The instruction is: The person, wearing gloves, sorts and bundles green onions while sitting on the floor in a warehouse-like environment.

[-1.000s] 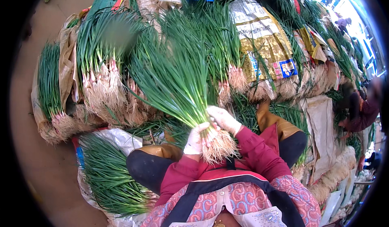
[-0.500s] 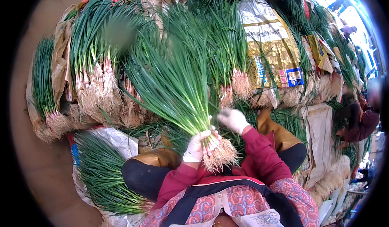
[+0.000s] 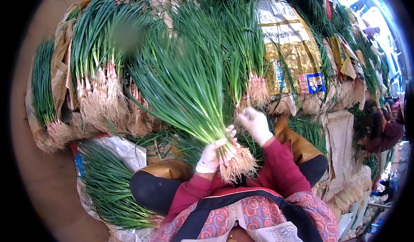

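Biggest thing: the row of green-onion bunches (image 3: 99,30) across the back, leaves away from the person, roots toward them. Next, the held bunch (image 3: 194,99), in front of the person approx. mid-view, above the lap b/w the bent knees; leaves fan up & left over the row, roots down. Prob. light-to-moderate wt., soft & floppy at the leaf end, firmer at the pale stems; leaves likely bruise/crease easily & may be slick if damp, so best hold = round the stems just above the roots, snug not crushing. Then the pile of green onions (image 3: 108,181), lower L beside the L knee, on a white sheet (image 3: 133,153); abt. same size, a gold-&-white sack (image 3: 289,39) draped over part of the row. Smaller: the tan root tuft (image 3: 238,164), stringy, prob. sheds bits. L grip (image 3: 211,155), white-gloved, clasps the held bunch at the stem bases, roots hanging below. R grip (image 3: 255,123), also gloved, is up just R of it, fingers curled; can't tell if it pinches anything.
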Available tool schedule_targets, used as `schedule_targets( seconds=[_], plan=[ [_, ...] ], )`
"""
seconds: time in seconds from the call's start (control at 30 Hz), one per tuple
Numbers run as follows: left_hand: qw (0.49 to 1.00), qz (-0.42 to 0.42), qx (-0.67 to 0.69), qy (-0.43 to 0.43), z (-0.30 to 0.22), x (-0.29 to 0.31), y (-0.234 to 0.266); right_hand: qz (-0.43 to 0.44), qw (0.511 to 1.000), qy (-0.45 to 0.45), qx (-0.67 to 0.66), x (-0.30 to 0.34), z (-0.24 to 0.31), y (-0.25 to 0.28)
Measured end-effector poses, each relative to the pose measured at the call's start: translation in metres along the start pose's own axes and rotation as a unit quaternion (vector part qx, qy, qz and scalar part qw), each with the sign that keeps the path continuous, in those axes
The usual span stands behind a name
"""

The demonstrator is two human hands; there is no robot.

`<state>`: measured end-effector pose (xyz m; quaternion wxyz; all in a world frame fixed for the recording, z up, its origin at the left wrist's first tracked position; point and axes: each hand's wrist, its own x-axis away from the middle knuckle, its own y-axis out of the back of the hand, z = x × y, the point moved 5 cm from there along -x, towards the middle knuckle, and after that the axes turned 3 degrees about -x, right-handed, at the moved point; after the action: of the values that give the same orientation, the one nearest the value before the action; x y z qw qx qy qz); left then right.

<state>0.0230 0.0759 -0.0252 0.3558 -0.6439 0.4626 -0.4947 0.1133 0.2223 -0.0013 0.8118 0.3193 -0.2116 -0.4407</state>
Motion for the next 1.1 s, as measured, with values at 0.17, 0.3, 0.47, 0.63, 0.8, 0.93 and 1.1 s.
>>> schedule_targets(
  seconds=[0.17,0.3,0.47,0.63,0.8,0.93,1.1],
  plan=[
    [0.997,0.009,-0.070,0.026,0.005,-0.004,0.008,0.092,0.991,0.018,-0.098,0.061,0.019,-0.002],
    [0.998,-0.013,-0.064,0.022,0.008,0.001,0.002,0.130,0.960,-0.093,-0.232,0.025,-0.001,-0.025],
    [0.996,-0.028,-0.082,0.018,0.005,0.008,0.004,0.181,0.814,-0.168,-0.525,0.030,0.018,-0.047],
    [0.994,-0.034,-0.101,0.024,0.006,0.008,0.008,0.144,0.835,-0.187,-0.497,0.031,0.024,-0.044],
    [0.993,-0.011,-0.107,0.055,0.007,0.010,0.007,0.126,0.902,-0.134,-0.391,0.033,0.025,-0.040],
    [0.991,-0.075,-0.114,0.011,0.007,0.008,0.007,0.097,0.983,-0.006,-0.153,0.030,0.017,-0.036],
    [0.990,-0.080,-0.118,0.022,0.012,-0.006,0.020,-0.037,0.997,0.057,0.034,0.015,0.014,-0.044]
  ],
)
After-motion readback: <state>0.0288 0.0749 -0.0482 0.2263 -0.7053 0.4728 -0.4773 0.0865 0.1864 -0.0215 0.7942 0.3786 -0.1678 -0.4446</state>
